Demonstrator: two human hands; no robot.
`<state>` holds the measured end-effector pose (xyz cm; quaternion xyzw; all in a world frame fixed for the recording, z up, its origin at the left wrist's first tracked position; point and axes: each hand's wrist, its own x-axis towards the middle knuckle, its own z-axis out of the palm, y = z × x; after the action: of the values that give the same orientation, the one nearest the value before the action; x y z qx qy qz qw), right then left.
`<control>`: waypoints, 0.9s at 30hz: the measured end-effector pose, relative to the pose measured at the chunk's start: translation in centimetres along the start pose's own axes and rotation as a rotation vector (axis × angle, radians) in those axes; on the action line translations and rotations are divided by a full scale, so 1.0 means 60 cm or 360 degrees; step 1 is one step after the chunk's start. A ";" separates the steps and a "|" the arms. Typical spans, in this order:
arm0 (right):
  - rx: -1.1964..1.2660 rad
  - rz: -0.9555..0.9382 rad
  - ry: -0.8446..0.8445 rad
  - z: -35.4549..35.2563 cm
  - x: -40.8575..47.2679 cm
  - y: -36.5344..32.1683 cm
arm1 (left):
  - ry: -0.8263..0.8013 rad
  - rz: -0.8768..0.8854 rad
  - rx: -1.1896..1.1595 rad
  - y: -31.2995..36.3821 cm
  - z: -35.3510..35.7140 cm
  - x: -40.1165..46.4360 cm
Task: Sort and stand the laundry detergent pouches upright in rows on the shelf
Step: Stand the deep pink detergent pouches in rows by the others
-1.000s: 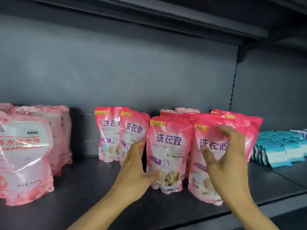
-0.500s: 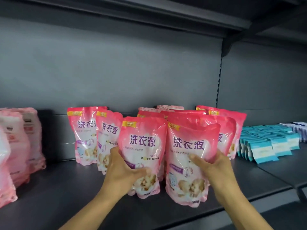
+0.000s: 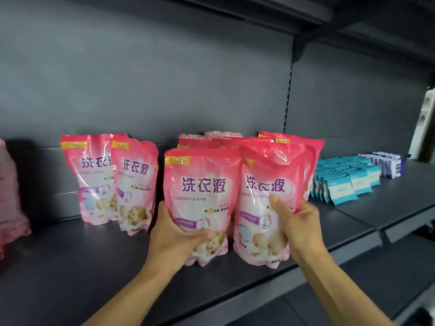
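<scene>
At frame centre, the left hand (image 3: 175,234) grasps one glossy pink plastic detergent pouch (image 3: 202,198); the right hand (image 3: 297,222) grasps its upright neighbour (image 3: 263,208) on the dark grey metal shelf (image 3: 70,267).

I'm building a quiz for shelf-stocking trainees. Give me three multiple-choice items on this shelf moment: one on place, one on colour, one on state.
1. Where do the small blue-and-white packets lie?
A. right of the pink pouches
B. left of them
C. on the shelf above

2. What colour is the large lettering on the front pouches?
A. green
B. purple
C. black

3. What is the left hand doing?
A. hanging idle
B. pressing flat on the shelf
C. gripping a pouch

Answers: 1 A, the packets sit at the right end of the shelf. 2 B, the characters are purple on white. 3 C, its thumb and fingers wrap the pouch's lower part, while the right hand holds the neighbouring pouch.
</scene>
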<state>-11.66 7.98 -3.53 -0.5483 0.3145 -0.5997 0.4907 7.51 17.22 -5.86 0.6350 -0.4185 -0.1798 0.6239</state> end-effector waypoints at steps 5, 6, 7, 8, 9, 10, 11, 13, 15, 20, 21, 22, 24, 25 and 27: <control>0.0056 -0.0040 0.0055 -0.010 0.013 0.003 | 0.0054 0.0001 -0.0065 0.001 0.019 -0.006; 0.0059 -0.0050 0.0053 -0.013 0.015 0.004 | 0.0072 0.0000 -0.0065 0.001 0.021 -0.006; 0.0066 -0.0055 0.0047 -0.016 0.017 0.004 | 0.0088 0.0008 -0.0061 0.000 0.022 -0.004; 0.0076 -0.0059 0.0039 -0.020 0.019 0.004 | 0.0100 0.0017 -0.0059 -0.001 0.023 -0.003; 0.0082 -0.0061 0.0031 -0.024 0.021 0.004 | 0.0107 0.0018 -0.0067 0.000 0.025 -0.003; 0.0085 -0.0065 0.0022 -0.028 0.023 0.005 | 0.0112 0.0012 -0.0079 0.001 0.026 -0.005; 0.0088 -0.0072 0.0014 -0.033 0.025 0.005 | 0.0122 0.0009 -0.0093 0.002 0.028 -0.006; 0.0092 -0.0088 0.0016 -0.043 0.031 0.007 | 0.0149 0.0020 -0.0108 0.004 0.033 -0.011; 0.0114 -0.0104 0.0036 -0.054 0.039 0.009 | 0.0166 0.0041 -0.0100 0.003 0.041 -0.013; 0.0149 -0.0187 0.0128 -0.083 0.065 0.013 | 0.0171 0.0024 -0.0140 0.003 0.062 -0.010; 0.0151 -0.0196 0.0135 -0.089 0.070 0.014 | 0.0154 0.0027 -0.0159 0.008 0.070 -0.010; 0.0155 -0.0201 0.0142 -0.095 0.076 0.014 | 0.0135 0.0027 -0.0184 0.013 0.078 -0.012; 0.0158 -0.0211 0.0159 -0.109 0.088 0.016 | 0.0096 0.0018 -0.0233 0.024 0.098 -0.014; 0.0156 -0.0213 0.0166 -0.114 0.093 0.017 | 0.0085 0.0017 -0.0242 0.026 0.105 -0.015; 0.0150 -0.0206 0.0191 -0.127 0.106 0.021 | 0.0108 0.0050 -0.0243 0.023 0.122 -0.011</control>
<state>-18.22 0.43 -4.01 -0.5069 0.2788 -0.6761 0.4563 1.18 13.19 -5.92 0.5847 -0.3922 -0.1798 0.6870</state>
